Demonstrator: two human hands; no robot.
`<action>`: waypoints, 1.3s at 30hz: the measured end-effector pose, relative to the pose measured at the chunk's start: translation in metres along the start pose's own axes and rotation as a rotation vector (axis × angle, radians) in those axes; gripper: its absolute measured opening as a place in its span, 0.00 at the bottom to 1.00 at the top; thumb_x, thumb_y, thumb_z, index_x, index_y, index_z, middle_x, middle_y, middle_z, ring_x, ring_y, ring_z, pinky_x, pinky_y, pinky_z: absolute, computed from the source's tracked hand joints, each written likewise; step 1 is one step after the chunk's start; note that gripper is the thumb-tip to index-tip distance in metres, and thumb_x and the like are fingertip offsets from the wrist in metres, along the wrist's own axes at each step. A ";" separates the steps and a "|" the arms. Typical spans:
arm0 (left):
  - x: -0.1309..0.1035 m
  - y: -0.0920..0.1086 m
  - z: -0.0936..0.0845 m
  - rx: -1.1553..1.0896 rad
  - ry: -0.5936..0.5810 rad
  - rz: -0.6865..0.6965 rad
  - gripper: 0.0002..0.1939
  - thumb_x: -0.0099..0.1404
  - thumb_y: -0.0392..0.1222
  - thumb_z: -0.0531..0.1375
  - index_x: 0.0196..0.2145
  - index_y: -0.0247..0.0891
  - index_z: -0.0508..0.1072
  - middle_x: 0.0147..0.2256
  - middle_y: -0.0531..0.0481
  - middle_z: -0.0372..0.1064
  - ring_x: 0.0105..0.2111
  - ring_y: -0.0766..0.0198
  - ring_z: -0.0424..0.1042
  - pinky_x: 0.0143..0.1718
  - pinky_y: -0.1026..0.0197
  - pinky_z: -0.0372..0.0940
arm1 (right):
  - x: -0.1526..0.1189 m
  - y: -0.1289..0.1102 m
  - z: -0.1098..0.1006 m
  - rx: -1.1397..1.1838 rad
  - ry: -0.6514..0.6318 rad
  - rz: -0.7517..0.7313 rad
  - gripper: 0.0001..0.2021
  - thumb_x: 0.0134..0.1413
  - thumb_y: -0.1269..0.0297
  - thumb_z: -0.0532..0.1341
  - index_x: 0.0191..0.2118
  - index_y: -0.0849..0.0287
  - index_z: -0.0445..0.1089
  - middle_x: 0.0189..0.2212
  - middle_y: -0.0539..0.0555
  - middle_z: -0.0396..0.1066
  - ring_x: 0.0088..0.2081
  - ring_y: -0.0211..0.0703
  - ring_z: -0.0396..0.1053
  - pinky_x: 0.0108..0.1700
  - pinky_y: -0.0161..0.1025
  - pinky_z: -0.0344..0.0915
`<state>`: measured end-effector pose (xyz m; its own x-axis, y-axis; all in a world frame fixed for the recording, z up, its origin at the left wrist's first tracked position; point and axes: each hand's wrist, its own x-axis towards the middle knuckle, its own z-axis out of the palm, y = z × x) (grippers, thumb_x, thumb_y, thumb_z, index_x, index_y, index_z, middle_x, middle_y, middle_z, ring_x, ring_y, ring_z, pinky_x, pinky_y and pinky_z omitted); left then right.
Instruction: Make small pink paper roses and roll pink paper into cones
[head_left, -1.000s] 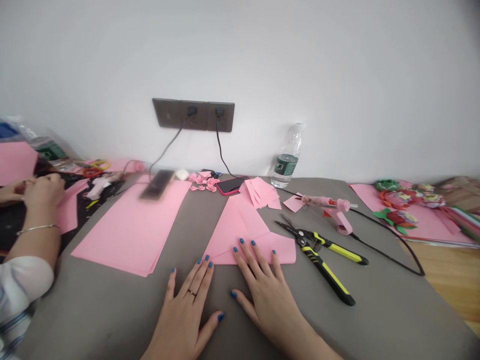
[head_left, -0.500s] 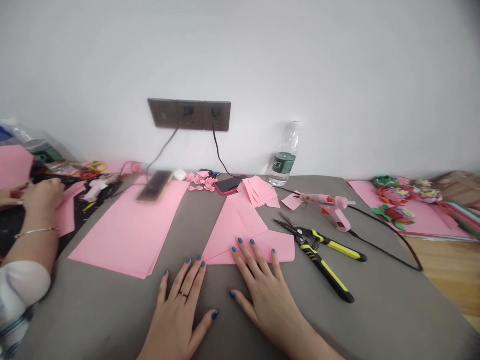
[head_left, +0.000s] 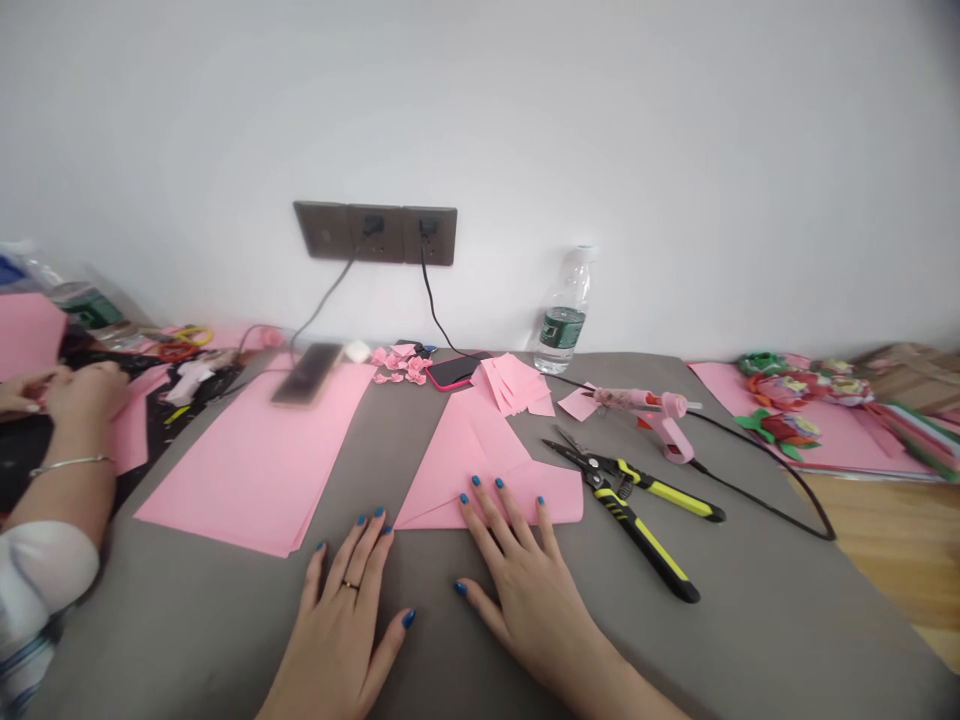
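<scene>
A folded sheet of pink paper [head_left: 469, 460] lies in front of me, its near flap turned over. My right hand [head_left: 517, 580] rests flat on that flap with the fingers spread. Palm down on the grey tabletop, my left hand [head_left: 341, 605] is open beside the paper's left corner, a ring on one finger. Small cut pink paper squares [head_left: 510, 384] are piled at the sheet's far end. To the right are pliers [head_left: 600, 475] with black and yellow handles, their jaws pointing away from me, and a pink hot glue gun [head_left: 660, 415].
At left, a stack of pink sheets [head_left: 251, 460] has a phone [head_left: 309, 374] on it. A second phone [head_left: 454, 371], crumpled pink pieces [head_left: 403, 365] and a water bottle [head_left: 562, 315] stand near the wall. Paper flowers [head_left: 784, 430] lie right. A co-worker's arm [head_left: 75, 440] is at far left.
My left hand has slid a little left, away from the folded paper's corner. My right hand stays flat on the flap. The view has shifted slightly.
</scene>
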<state>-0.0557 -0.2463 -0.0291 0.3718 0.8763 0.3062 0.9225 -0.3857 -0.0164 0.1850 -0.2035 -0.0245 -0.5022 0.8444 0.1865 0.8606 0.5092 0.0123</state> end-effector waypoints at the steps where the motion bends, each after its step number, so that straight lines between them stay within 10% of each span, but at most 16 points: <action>1: 0.001 -0.001 -0.002 -0.015 -0.005 -0.015 0.32 0.71 0.46 0.51 0.69 0.37 0.47 0.65 0.40 0.58 0.63 0.51 0.57 0.60 0.45 0.51 | 0.000 0.000 0.000 0.000 0.001 0.002 0.33 0.62 0.57 0.55 0.70 0.61 0.50 0.70 0.59 0.44 0.69 0.64 0.45 0.62 0.68 0.44; 16: 0.023 0.019 0.012 0.037 0.095 0.179 0.34 0.73 0.51 0.46 0.69 0.30 0.47 0.63 0.39 0.61 0.63 0.54 0.57 0.67 0.47 0.30 | 0.001 0.003 0.000 0.061 -0.042 0.004 0.35 0.62 0.55 0.55 0.71 0.56 0.46 0.71 0.57 0.41 0.70 0.62 0.43 0.63 0.67 0.47; 28: 0.039 0.031 0.015 0.032 0.104 0.129 0.27 0.70 0.47 0.52 0.64 0.36 0.61 0.56 0.38 0.70 0.56 0.46 0.66 0.64 0.38 0.40 | 0.003 0.003 -0.006 0.091 -0.118 0.033 0.36 0.62 0.56 0.56 0.71 0.61 0.46 0.71 0.59 0.38 0.70 0.62 0.41 0.64 0.69 0.46; 39: 0.042 0.028 0.029 -0.083 0.026 0.234 0.47 0.67 0.59 0.53 0.71 0.30 0.37 0.66 0.33 0.53 0.63 0.44 0.59 0.55 0.49 0.62 | 0.007 0.001 -0.016 0.126 -0.176 0.055 0.35 0.57 0.71 0.53 0.70 0.62 0.47 0.71 0.56 0.38 0.70 0.58 0.42 0.65 0.68 0.47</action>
<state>-0.0111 -0.2121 -0.0447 0.5706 0.7529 0.3278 0.7993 -0.6008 -0.0115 0.1834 -0.1994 -0.0074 -0.4714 0.8819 0.0094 0.8753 0.4691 -0.1177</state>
